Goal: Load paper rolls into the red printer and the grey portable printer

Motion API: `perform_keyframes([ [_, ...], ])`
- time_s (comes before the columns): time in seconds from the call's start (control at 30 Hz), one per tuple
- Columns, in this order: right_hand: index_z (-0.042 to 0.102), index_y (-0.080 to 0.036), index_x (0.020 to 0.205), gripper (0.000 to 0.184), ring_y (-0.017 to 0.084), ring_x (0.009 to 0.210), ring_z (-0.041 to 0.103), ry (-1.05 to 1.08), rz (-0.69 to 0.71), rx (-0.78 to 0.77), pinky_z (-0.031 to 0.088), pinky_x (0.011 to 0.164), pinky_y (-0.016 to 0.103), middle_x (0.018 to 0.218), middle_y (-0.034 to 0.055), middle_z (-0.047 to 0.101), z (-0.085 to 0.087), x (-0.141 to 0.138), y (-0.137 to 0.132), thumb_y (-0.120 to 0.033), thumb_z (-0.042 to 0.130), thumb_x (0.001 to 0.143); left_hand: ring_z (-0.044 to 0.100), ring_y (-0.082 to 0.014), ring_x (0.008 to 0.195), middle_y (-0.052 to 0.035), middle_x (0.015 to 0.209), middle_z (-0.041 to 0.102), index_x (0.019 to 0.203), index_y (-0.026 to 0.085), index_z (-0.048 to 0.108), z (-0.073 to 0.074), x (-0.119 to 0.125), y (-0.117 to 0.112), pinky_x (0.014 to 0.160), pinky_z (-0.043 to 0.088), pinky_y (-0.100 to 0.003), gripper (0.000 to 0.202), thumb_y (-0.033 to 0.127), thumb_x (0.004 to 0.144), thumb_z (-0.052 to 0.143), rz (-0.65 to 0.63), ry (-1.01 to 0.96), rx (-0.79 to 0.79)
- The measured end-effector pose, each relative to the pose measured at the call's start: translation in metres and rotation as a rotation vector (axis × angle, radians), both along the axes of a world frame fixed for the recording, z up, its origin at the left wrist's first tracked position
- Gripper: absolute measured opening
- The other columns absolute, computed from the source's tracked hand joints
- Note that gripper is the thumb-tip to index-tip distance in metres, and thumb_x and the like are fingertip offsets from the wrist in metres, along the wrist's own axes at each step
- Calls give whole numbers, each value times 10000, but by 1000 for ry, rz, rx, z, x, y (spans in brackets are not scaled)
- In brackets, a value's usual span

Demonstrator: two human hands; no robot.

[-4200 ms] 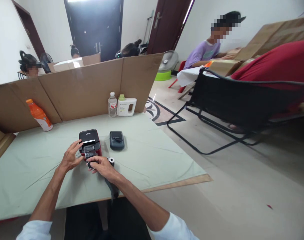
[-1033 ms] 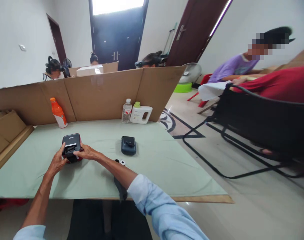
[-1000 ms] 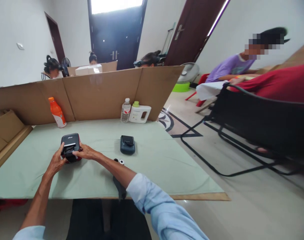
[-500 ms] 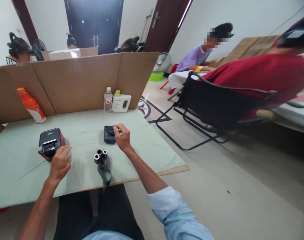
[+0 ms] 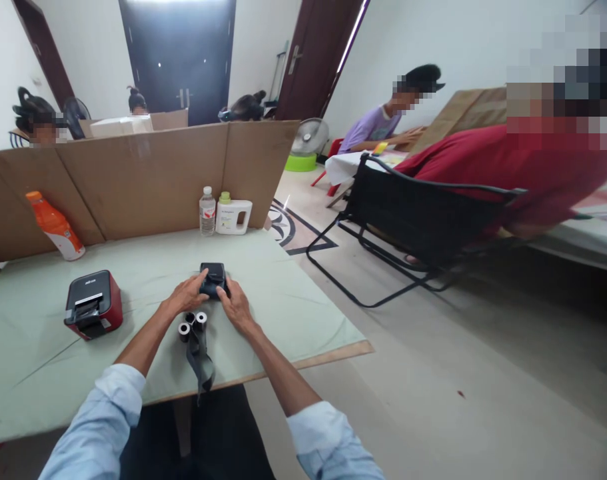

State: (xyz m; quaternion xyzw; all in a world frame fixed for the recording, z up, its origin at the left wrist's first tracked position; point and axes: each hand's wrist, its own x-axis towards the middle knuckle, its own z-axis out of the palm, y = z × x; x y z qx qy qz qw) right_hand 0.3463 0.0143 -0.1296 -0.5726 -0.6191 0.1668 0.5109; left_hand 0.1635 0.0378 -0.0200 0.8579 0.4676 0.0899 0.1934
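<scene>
Both hands are on a small dark blue-grey device (image 5: pixel 212 276) lying on the pale green table (image 5: pixel 43 373). My left hand (image 5: pixel 185 295) grips its left side with curled fingers, and my right hand (image 5: pixel 234 303) grips its right side. Just in front of the hands lie three small dark rolls (image 5: pixel 191 325), with a dark strip (image 5: pixel 200 363) trailing from them over the table's near edge. A red and black label printer (image 5: pixel 93 305) stands alone to the left, its front slot facing me.
A cardboard screen (image 5: pixel 148 177) walls the table's far side. An orange bottle (image 5: pixel 54 225), a water bottle (image 5: pixel 207 211) and a white jug (image 5: pixel 233 215) stand against it. A black folding chair (image 5: pixel 423 220) with a person in red stands on the right; other people sit beyond.
Both hands have left the red printer. My right hand reached the dark device first, then my left hand joined it. The rolls and strip now lie loose on the table.
</scene>
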Motion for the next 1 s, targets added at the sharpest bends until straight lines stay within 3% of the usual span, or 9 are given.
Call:
perform_keyframes([
  [0.27,554,-167,1453,582,330,1192,603,4,6,11,481,1067,527,1290,185,660,-7,1,2,-450,529,945,545,-324,1406,-177,1551,533,1585,177,394,-21,-1,11,1162,434,-445,788,251,865,704,75,-65,25],
  [0.47,619,-159,1382,534,340,1172,602,31,32,-15,509,1031,536,1258,193,662,6,-2,8,-375,590,894,609,-318,1332,-171,1464,620,1556,176,450,-23,-3,8,1115,475,-445,743,222,856,695,82,-121,63],
  [0.57,637,-175,1362,506,325,1175,600,41,141,-9,550,974,496,1270,179,660,22,-13,14,-343,632,884,646,-297,1272,-140,1385,684,1554,192,460,-19,-22,2,1090,495,-423,741,216,851,696,138,-159,108],
  [0.7,642,-191,1364,472,270,1143,632,101,416,-26,582,908,413,1307,156,641,40,-42,24,-302,630,906,686,-284,1184,-117,1245,748,1556,165,455,-9,-68,-12,1044,524,-400,736,252,862,683,260,-159,138],
  [0.8,648,-183,1362,469,248,1086,656,115,557,-69,576,910,411,1290,152,644,45,-65,30,-262,635,900,677,-298,1207,-145,1308,720,1551,153,460,-4,-99,-23,1049,522,-412,725,277,871,680,329,-113,135],
  [1.0,684,-149,1302,433,218,1012,662,126,617,-194,547,928,391,1172,120,685,41,-86,30,-232,623,882,623,-324,1312,-173,1437,639,1555,153,436,-11,-121,-36,1105,487,-436,748,268,863,695,368,-74,101],
])
